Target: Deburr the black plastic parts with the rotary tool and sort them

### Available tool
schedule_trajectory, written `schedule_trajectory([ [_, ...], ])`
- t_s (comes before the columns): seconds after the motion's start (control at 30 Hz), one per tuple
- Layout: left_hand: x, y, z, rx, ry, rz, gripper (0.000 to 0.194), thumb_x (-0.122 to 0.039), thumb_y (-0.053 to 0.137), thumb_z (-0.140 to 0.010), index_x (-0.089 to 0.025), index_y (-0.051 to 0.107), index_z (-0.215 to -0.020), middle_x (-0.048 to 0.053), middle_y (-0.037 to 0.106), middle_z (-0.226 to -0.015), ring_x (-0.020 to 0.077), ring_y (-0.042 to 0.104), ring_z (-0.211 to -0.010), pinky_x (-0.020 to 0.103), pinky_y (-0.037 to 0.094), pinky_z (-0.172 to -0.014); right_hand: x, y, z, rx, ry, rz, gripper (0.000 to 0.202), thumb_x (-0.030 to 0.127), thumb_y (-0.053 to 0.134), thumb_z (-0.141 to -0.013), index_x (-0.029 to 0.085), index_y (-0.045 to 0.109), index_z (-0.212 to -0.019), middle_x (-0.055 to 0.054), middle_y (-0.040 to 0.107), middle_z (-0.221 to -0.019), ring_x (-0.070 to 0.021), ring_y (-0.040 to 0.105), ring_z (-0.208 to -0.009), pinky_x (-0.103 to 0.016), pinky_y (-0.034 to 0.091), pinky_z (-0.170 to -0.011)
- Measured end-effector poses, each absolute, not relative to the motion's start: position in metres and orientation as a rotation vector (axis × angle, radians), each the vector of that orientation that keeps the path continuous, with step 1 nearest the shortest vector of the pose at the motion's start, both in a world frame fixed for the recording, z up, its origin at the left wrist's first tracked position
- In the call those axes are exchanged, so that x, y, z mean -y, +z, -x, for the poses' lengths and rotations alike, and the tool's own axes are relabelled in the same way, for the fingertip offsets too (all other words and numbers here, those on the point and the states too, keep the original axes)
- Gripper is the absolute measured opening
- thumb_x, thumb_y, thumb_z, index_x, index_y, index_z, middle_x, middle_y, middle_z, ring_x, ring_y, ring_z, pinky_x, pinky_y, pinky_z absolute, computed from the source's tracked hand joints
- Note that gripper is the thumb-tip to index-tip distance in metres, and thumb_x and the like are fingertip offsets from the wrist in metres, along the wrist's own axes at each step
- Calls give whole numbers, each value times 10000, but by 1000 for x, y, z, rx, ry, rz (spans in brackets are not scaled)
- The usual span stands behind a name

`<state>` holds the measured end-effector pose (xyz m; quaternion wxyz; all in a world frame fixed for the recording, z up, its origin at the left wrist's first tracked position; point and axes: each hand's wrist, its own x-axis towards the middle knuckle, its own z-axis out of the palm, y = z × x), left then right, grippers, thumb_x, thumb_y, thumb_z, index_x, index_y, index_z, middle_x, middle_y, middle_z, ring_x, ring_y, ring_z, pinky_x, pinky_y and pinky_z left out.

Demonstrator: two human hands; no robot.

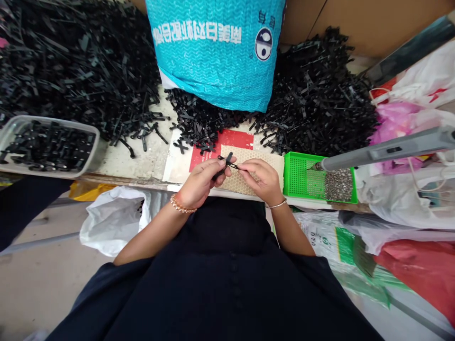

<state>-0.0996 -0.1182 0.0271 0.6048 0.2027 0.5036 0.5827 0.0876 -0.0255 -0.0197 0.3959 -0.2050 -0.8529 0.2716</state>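
Thumb and fingers of my left hand (202, 183) are closed round small black plastic parts (229, 157), which form a crossed shape above the work mat. My right hand (262, 180) pinches the right end of one black strip (232, 165) between thumb and forefinger. Both hands are close together over the beige honeycomb-patterned mat (249, 153). Behind them is a red and white sheet (236, 138) with a few crossed black pieces at its left edge. How the held parts join is too small to tell.
Heaps of black parts (71, 61) (320, 94) flank a blue bag (216, 57). A clear tub (94, 147) of black pieces stands left. Right are a green basket (296, 175) with small metal pieces and a grey electric screwdriver (384, 150) above it. A white bag (106, 220) hangs below the table.
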Motion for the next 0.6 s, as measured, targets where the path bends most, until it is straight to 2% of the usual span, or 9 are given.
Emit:
schedule_trajectory([
  [0.13, 118, 25, 99, -1186, 1356, -507, 370, -495, 865, -794, -133, 802, -835, 50, 686, -774, 82, 449, -579, 233, 318, -519, 28, -22, -86, 2148, 690, 561, 170, 235, 668, -1031, 256, 786, -1151, -41, 815, -1029, -163, 778, -937, -334, 670, -857],
  [0.27, 116, 16, 96, -1218, 1377, -571, 464, -570, 877, -793, -144, 729, -689, 115, 782, -931, 52, 388, -538, 240, 273, -493, 31, -24, -85, 2160, 705, 567, 181, 230, 650, -1036, 260, 790, -1147, -43, 819, -1037, -167, 781, -950, -342, 673, -869],
  [0.33, 115, 11, 97, -1236, 1389, -593, 484, -598, 877, -785, -146, 734, -686, 137, 805, -974, 47, 365, -522, 244, 256, -485, 31, -23, -85, 2178, 736, 560, 198, 231, 648, -1038, 265, 785, -1176, -48, 819, -1076, -174, 783, -989, -357, 674, -901],
  [0.47, 119, 2, 110, -1340, 1439, -576, 466, -607, 891, -755, -155, 782, -727, 91, 771, -767, 65, 384, -509, 240, 265, -486, 23, -11, -81, 2171, 814, 576, 263, 291, 691, -1021, 279, 758, -1275, -77, 785, -1237, -211, 755, -1129, -404, 666, -972],
  [0.6, 136, -2, 135, -1441, 1468, -512, 445, -581, 914, -715, -160, 770, -706, 80, 773, -736, 69, 416, -506, 235, 304, -493, 6, 2, -52, 2194, 888, 566, 246, 322, 629, -1054, 276, 752, -1263, -69, 761, -1184, -188, 733, -1019, -363, 654, -872],
])
